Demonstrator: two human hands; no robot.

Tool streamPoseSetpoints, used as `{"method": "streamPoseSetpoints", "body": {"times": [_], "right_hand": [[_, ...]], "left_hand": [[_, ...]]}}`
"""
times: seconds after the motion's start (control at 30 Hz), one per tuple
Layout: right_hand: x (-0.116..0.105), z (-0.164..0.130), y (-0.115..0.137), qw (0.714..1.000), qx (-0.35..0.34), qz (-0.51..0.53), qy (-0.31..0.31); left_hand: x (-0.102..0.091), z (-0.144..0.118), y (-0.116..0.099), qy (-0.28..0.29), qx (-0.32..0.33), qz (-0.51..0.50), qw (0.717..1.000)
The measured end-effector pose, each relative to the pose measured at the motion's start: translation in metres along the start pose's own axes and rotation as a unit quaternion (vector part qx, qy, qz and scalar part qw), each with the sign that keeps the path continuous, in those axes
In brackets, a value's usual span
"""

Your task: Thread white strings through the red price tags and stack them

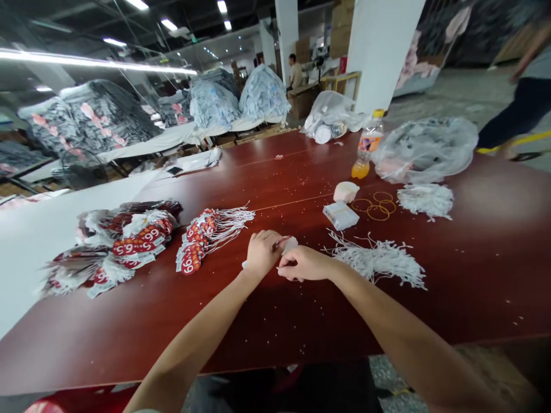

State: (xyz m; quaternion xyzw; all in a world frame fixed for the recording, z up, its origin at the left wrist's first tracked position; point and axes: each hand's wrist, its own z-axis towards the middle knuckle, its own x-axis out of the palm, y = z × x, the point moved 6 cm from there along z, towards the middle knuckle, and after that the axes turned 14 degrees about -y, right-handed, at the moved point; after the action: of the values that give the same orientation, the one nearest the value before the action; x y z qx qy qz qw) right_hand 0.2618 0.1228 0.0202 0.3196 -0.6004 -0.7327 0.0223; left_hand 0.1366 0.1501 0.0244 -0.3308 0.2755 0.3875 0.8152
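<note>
At the middle of the table my left hand [262,253] is closed on a hang tag [290,245], whose pale face and a bit of red edge show. My right hand [307,264] is right beside it, thumb and fingers pinched together; what is between them is too small to make out. Left of my hands lies a fanned row of red hang tags [194,244] with white strings [230,223] trailing right. By my right forearm is a loose pile of white strings [381,261].
Bundled tags [144,238] lie far left. Beyond my right hand are a small white box [341,215], a cream-coloured lump [345,191], rubber bands [379,212], more strings [425,199], an orange drink bottle [369,143] and a plastic bag [426,149]. A person [516,97] stands at right.
</note>
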Motion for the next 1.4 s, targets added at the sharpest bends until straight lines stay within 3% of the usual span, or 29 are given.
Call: {"method": "streamPoseSetpoints", "body": {"times": [0.17,0.33,0.47,0.63,0.73,0.83,0.9,1.0,1.13,1.3,1.4], "right_hand": [[-0.011,0.009,-0.001,0.966,-0.089,-0.177,-0.164],[-0.004,0.011,0.002,0.943,-0.135,-0.233,-0.195],[-0.002,0.009,0.005,0.934,-0.119,-0.255,-0.218],[-0.007,0.011,-0.002,0.957,-0.060,-0.207,-0.195],[-0.009,0.014,-0.009,0.986,-0.016,-0.099,-0.132],[-0.006,0.016,-0.005,0.997,-0.027,0.038,-0.057],[-0.007,0.016,-0.004,0.996,-0.028,0.069,-0.058],[-0.003,0.014,-0.009,0.997,-0.011,0.019,-0.071],[0.011,0.010,-0.013,0.989,-0.034,-0.101,-0.101],[0.036,0.004,-0.008,0.979,-0.099,-0.164,-0.072],[0.038,0.005,-0.007,0.982,-0.089,-0.148,-0.074]], "left_hand": [[-0.041,-0.036,0.023,-0.064,-0.158,-0.100,0.980],[-0.044,-0.051,0.013,-0.052,-0.141,-0.135,0.979],[-0.043,-0.050,0.008,-0.059,-0.098,-0.139,0.984],[-0.045,-0.050,0.011,-0.054,-0.055,-0.167,0.983],[-0.050,-0.049,0.007,-0.040,-0.025,-0.172,0.984],[-0.057,-0.045,-0.004,0.022,0.054,-0.139,0.989],[-0.062,-0.043,-0.004,0.076,0.078,-0.128,0.986],[-0.066,-0.039,0.017,0.083,0.034,-0.092,0.992],[-0.053,-0.041,0.049,0.076,-0.023,-0.018,0.997],[-0.033,-0.041,0.052,0.069,-0.028,0.018,0.997],[-0.029,-0.036,0.050,0.014,-0.026,0.109,0.994]]}}
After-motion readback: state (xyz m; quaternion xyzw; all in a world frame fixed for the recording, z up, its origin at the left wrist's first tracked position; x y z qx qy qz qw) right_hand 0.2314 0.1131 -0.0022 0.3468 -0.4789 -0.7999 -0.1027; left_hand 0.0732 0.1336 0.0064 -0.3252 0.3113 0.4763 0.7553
